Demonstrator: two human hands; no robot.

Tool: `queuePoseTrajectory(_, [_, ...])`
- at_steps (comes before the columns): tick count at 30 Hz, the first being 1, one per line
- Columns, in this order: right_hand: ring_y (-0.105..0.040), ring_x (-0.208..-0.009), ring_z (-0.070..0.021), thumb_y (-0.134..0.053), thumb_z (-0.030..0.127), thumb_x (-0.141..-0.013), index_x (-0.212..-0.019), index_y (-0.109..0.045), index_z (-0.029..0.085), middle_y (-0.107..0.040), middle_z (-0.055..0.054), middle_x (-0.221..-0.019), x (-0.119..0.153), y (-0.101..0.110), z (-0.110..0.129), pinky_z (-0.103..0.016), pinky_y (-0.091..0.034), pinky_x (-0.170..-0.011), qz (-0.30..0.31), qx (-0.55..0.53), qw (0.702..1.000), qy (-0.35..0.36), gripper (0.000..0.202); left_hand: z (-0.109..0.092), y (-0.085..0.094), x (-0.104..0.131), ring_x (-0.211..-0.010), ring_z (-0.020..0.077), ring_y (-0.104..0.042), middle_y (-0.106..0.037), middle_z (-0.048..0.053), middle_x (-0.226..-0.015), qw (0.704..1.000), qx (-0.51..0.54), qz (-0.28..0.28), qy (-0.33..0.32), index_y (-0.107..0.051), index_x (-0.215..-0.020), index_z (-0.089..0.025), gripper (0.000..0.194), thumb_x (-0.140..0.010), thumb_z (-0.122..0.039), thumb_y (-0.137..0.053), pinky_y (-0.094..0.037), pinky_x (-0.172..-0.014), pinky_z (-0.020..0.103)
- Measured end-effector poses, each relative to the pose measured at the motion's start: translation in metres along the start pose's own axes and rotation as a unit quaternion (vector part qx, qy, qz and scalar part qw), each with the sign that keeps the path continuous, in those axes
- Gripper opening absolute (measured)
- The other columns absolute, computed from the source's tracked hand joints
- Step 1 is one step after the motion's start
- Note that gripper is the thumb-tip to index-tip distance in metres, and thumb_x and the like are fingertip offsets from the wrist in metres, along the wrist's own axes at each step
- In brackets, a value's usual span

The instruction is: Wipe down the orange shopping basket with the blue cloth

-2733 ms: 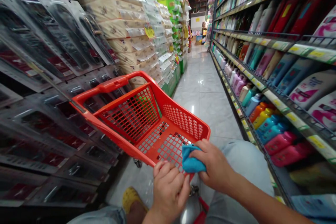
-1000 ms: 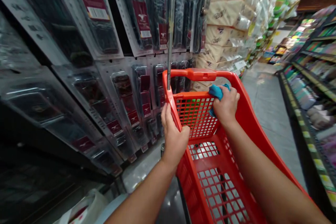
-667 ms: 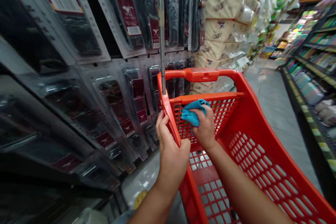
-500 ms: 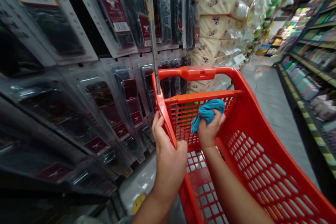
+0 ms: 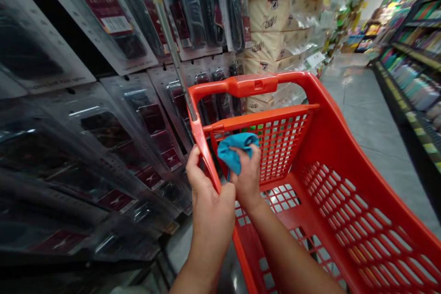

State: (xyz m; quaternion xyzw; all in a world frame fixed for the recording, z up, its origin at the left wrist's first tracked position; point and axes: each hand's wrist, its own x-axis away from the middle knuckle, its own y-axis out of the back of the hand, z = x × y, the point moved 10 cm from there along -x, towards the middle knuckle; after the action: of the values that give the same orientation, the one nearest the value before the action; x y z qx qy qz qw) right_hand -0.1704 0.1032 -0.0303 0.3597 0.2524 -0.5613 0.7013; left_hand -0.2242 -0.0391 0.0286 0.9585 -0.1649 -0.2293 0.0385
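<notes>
My left hand (image 5: 210,193) is wrapped round the left rim of a red plastic shopping cart (image 5: 347,138). Inside the basket, my right hand (image 5: 247,174) grips a bunched blue cloth (image 5: 237,149) with its fingers pushed into the folds. The cloth is against or close to the left end of the gridded end panel (image 5: 282,144); whether it touches the panel I cannot tell. A metal pole (image 5: 172,50) rises from the cart's corner, beyond my left hand.
Packaged goods on hanging cards (image 5: 127,119) fill the rack close on the left. Stacked cream-coloured packs (image 5: 272,18) stand past the cart's handle (image 5: 255,85). An aisle floor (image 5: 361,110) runs along the right, with shelves (image 5: 416,55) beyond it.
My right hand has moved left with the blue cloth, from the panel's middle toward its left end. My left hand keeps its hold on the rim. The view has shifted slightly.
</notes>
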Motion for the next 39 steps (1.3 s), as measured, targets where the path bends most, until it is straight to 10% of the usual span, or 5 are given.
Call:
queuePoseTrajectory(7, [-0.048, -0.129, -0.0364, -0.052, 0.021, -0.086, -0.125, -0.056, 0.019, -0.044, -0.020, -0.133, 0.002, 0.044, -0.066, -0.062, -0.037, -0.109, -0.225, 0.015, 0.948, -0.227, 0.040, -0.004, -0.012, -0.011, -0.148, 0.0209, -0.039, -0.034, 0.007, -0.160, 0.999, -0.034, 0.010, 0.013, -0.018, -0.153, -0.032, 0.090, -0.073, -0.004, -0.048, -0.034, -0.124, 0.042])
queuePoseTrajectory(14, [-0.054, -0.125, -0.0280, -0.055, 0.010, -0.083, -0.121, -0.063, 0.025, -0.047, -0.013, -0.132, -0.022, 0.009, -0.030, -0.047, -0.047, -0.106, -0.020, -0.016, 0.999, -0.030, 0.042, -0.047, -0.029, -0.012, -0.159, 0.0261, -0.005, -0.014, 0.000, -0.171, 0.943, -0.281, 0.080, -0.162, -0.042, -0.150, -0.031, 0.076, -0.079, -0.003, -0.046, -0.009, -0.130, 0.054])
queuePoseTrajectory(19, [-0.051, -0.128, -0.0361, -0.052, 0.025, -0.088, -0.134, -0.050, 0.013, -0.044, -0.024, -0.135, -0.014, 0.071, -0.109, -0.059, -0.041, -0.108, -0.237, 0.056, 0.939, -0.245, 0.047, -0.066, -0.069, 0.006, -0.094, 0.0187, -0.074, -0.079, -0.004, -0.092, 0.845, -0.361, 0.270, -0.289, -0.075, -0.097, -0.027, 0.048, -0.077, -0.001, -0.040, -0.022, -0.125, 0.059])
queuePoseTrajectory(23, [-0.052, -0.126, -0.0332, -0.056, 0.023, -0.086, -0.130, -0.055, 0.021, -0.048, -0.018, -0.132, -0.026, 0.045, -0.087, -0.053, -0.044, -0.106, -0.092, 0.035, 0.988, -0.121, 0.044, -0.069, -0.081, 0.013, -0.062, 0.0179, -0.067, -0.073, -0.003, -0.065, 0.797, -0.417, 0.317, -0.299, -0.071, -0.071, -0.024, 0.036, -0.074, -0.005, -0.041, -0.052, -0.083, 0.042])
queuePoseTrajectory(39, [-0.054, -0.114, -0.0290, -0.057, 0.020, -0.081, -0.120, -0.057, 0.021, -0.050, -0.013, -0.120, -0.012, 0.062, -0.115, -0.049, -0.047, -0.101, -0.117, 0.071, 0.986, -0.097, 0.039, -0.073, -0.082, 0.018, -0.059, 0.0159, -0.054, -0.064, -0.005, -0.060, 0.795, -0.410, 0.304, -0.326, -0.058, -0.066, -0.023, 0.026, -0.071, -0.005, -0.041, -0.037, -0.068, 0.033])
